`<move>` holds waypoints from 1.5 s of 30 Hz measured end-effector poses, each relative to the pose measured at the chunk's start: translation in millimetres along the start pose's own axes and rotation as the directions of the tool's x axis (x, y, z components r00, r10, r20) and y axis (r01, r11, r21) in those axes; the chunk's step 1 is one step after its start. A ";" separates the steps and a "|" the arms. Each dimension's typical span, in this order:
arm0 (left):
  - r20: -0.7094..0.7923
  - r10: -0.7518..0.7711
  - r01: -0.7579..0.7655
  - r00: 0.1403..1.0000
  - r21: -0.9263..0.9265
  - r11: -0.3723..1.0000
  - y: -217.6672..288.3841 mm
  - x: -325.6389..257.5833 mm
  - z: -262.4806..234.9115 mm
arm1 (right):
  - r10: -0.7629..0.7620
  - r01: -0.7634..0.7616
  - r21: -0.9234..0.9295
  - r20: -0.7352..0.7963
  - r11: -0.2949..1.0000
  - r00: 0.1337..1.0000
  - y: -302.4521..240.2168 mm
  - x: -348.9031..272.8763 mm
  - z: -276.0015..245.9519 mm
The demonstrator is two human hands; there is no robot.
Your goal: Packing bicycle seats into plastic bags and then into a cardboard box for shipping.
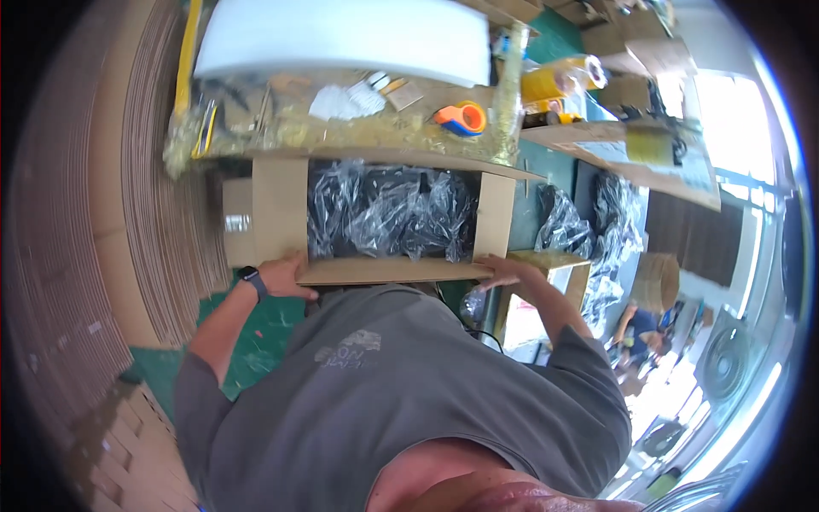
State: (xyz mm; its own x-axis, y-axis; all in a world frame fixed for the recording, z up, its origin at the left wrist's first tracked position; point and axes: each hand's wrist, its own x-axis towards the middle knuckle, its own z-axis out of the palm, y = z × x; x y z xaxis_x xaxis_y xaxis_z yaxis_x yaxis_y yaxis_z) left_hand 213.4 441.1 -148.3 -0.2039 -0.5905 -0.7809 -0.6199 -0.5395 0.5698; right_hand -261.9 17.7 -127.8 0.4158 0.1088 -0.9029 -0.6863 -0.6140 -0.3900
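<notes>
An open cardboard box (281, 200) stands in front of me with its flaps folded outward. Dark contents wrapped in crinkled clear plastic film (392, 209) fill it. The box's near flap (388, 272) runs across close to my body. At its left end, my left hand (284, 277), below a dark wristwatch (252, 280), grips the edge between fingers and thumb. My right hand (505, 270) holds the flap's right end the same way, with its fingers on top. The undersides of both hands are hidden.
Beyond the box is a tape-covered workbench (341, 132) with an orange and blue tape roll (461, 118), a yellow-handled cutter (204, 130) and white foam (341, 38). Stacked flat cardboard (153, 171) lines the left. A carton (546, 294) stands right; another person (641, 333) is farther off.
</notes>
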 end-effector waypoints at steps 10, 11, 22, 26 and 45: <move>-0.904 0.054 0.237 0.423 0.169 0.957 -36.0 111.7 8.0 | -0.576 -0.218 -0.549 -0.813 0.807 -0.084 -186.2 53.9 -185.9; -0.939 0.005 0.238 0.343 0.092 0.967 -30.1 115.1 17.3 | -0.545 -0.231 -0.513 -0.832 0.827 -0.105 -165.2 62.7 -185.3; -0.994 -0.008 0.228 0.106 0.017 0.974 72.0 152.0 35.9 | -0.337 0.000 -0.382 -0.815 0.924 0.471 -87.1 125.4 -12.8; -0.787 0.205 0.120 0.582 0.332 0.936 102.0 177.7 -20.6 | -0.227 0.101 -0.204 -0.877 0.974 0.423 -89.8 140.6 -39.4; -0.770 0.020 0.382 0.638 0.340 0.859 188.5 162.5 -0.2 | 0.191 0.610 0.334 -0.938 0.718 0.289 -103.6 48.9 -126.5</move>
State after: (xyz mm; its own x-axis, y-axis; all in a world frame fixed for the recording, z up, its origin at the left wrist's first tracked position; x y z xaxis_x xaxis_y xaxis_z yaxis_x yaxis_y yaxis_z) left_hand 63.6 243.4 -167.8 0.4404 -0.8497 -0.2898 -0.8681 -0.4854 0.1040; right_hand -94.9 -12.2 -108.7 0.5489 -0.8193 -0.1657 -0.4385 -0.1135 -0.8915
